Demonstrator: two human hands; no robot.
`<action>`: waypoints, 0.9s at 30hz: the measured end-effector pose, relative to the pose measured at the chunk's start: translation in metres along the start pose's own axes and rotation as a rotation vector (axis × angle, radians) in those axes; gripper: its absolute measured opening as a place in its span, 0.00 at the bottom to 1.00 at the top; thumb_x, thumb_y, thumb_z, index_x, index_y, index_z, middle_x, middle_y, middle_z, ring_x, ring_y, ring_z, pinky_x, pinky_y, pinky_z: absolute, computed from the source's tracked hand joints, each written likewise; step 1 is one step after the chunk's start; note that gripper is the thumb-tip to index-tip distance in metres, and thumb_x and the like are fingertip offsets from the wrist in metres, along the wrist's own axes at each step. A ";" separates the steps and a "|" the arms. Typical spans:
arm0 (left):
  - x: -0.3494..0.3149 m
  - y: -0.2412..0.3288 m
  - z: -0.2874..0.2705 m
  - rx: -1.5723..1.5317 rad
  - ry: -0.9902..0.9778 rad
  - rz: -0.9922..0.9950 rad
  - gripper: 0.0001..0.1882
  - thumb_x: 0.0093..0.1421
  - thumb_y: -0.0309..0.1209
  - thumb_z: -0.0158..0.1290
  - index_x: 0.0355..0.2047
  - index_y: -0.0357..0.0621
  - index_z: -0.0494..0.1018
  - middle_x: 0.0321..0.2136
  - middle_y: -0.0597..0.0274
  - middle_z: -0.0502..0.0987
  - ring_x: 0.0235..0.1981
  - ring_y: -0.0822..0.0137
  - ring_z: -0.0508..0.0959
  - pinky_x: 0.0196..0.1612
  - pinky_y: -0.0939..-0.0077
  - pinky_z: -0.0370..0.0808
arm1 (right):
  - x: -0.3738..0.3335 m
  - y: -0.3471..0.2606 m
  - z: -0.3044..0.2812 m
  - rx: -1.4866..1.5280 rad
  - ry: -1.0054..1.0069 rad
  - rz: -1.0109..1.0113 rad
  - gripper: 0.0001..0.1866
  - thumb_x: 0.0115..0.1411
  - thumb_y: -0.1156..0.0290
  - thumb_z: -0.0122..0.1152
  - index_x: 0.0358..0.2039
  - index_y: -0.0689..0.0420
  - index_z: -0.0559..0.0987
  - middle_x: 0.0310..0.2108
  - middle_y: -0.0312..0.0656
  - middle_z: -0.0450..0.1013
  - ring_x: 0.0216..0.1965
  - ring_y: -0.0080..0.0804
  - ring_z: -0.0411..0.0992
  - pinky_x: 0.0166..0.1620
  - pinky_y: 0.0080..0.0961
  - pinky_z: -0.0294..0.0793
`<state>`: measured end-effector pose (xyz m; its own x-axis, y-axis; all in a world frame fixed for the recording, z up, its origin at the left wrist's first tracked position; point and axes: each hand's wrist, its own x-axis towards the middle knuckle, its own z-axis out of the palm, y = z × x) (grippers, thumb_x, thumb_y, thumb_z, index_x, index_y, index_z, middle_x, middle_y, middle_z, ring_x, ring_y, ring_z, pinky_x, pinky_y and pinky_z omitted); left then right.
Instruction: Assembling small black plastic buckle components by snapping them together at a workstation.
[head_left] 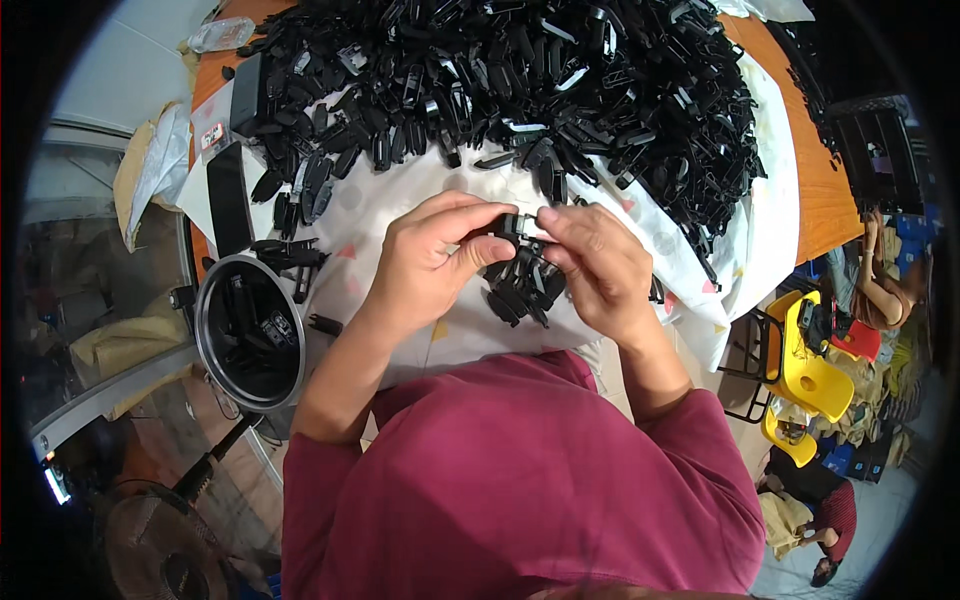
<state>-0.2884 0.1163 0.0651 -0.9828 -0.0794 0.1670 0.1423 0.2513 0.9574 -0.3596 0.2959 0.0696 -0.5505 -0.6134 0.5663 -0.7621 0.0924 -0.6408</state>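
Above the near edge of the table, my two hands meet over a small black plastic part (513,226) with a pale, shiny piece on its right side. My left hand (430,255) pinches the part's left end between thumb and fingers. From the other side my right hand (604,265) has its thumb and fingertips closed on the shiny end. Fingers partly cover the part, so its exact kind cannot be made out. Just below it, a small cluster of similar black parts (525,290) lies on the white patterned cloth (385,215).
A big heap of black parts (520,80) covers the far table. A silver-rimmed bowl (203,340) holding more parts stands at the left, near a dark phone-like slab (230,200). A fan (160,550) is lower left. Yellow chairs (815,360) and other people are at the right.
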 end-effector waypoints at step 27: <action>0.034 -0.071 0.058 -0.613 0.299 -0.711 0.11 0.58 0.31 0.46 0.39 0.40 0.69 0.26 0.63 0.72 0.26 0.73 0.73 0.29 0.81 0.70 | -0.035 0.054 0.009 -0.648 -0.102 0.683 0.14 0.47 0.64 0.63 0.30 0.61 0.76 0.30 0.46 0.72 0.30 0.40 0.72 0.33 0.30 0.70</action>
<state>-0.3391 0.1522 -0.0105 -0.8045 -0.2804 -0.5236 -0.3508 -0.4870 0.7998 -0.3781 0.3156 0.0108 -0.9385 -0.3281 0.1075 -0.3434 0.8556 -0.3872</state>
